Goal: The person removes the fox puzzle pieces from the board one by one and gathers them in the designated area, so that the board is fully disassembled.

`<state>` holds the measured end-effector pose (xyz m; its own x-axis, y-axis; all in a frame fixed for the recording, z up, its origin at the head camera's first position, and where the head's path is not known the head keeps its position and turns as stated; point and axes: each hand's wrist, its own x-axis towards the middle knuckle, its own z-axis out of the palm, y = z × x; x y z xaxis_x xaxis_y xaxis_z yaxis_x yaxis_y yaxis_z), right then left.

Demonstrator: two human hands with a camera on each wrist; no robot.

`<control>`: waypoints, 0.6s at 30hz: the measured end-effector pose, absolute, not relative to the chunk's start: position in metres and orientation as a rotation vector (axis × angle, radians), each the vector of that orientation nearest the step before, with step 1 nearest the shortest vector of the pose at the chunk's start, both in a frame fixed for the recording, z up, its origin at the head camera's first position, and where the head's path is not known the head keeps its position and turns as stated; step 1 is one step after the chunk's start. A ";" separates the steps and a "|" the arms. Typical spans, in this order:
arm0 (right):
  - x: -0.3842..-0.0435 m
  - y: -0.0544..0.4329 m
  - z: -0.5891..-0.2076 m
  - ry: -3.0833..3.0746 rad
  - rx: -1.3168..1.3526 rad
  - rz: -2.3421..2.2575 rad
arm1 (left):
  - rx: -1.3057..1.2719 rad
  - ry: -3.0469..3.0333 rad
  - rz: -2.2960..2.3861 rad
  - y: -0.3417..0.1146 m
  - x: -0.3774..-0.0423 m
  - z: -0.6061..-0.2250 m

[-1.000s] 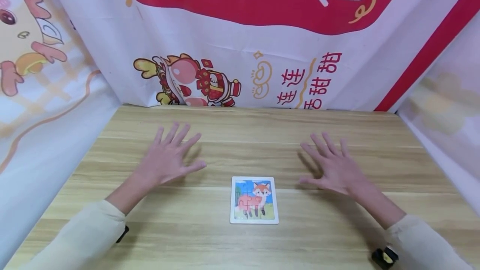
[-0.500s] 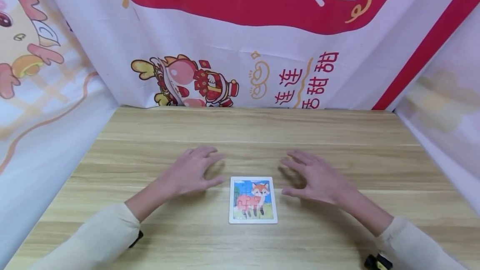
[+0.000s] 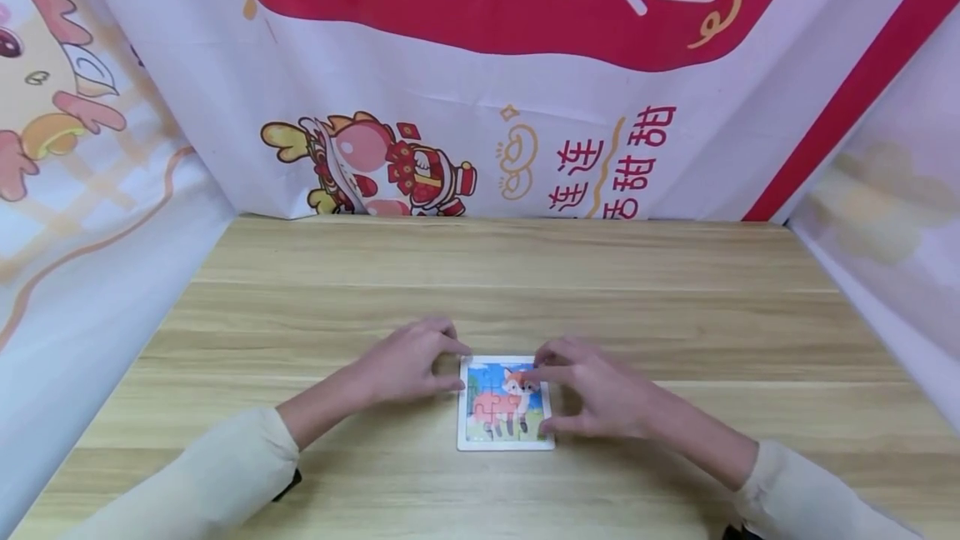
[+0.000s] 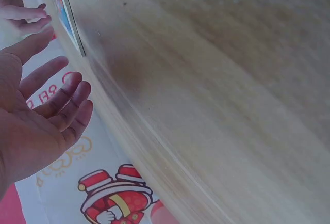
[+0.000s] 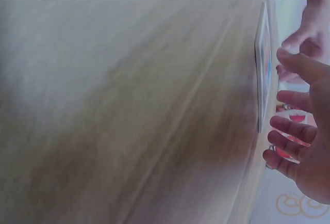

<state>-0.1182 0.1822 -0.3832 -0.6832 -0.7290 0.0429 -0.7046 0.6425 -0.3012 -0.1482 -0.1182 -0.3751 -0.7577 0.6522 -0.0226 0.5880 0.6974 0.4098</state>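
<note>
Closer together than a moment ago, my left hand [image 3: 408, 362] and right hand [image 3: 606, 394] flank the puzzle [image 3: 497, 407], flat on the worktop [image 3: 525, 261] between them, partly under the right one. Both are relaxed and spread; I cannot tell whether they touch it.

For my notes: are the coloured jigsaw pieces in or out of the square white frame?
In, where visible: the jigsaw pieces fill the square white frame, showing a fox; the right hand hides some.

Puzzle [image 3: 497, 408] on table [image 3: 390, 473], left hand [image 3: 408, 363] at its left, right hand [image 3: 606, 394] at its right, curtain [image 3: 480, 123] behind.
</note>
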 end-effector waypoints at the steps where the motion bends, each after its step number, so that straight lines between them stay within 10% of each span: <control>1: -0.117 0.180 -0.384 2.750 -1.223 -0.464 | 1.009 2.730 0.580 -0.117 -0.148 -0.376; 18: -0.118 0.169 -0.393 2.670 -1.349 -0.380 | 0.996 2.716 0.573 -0.108 -0.145 -0.383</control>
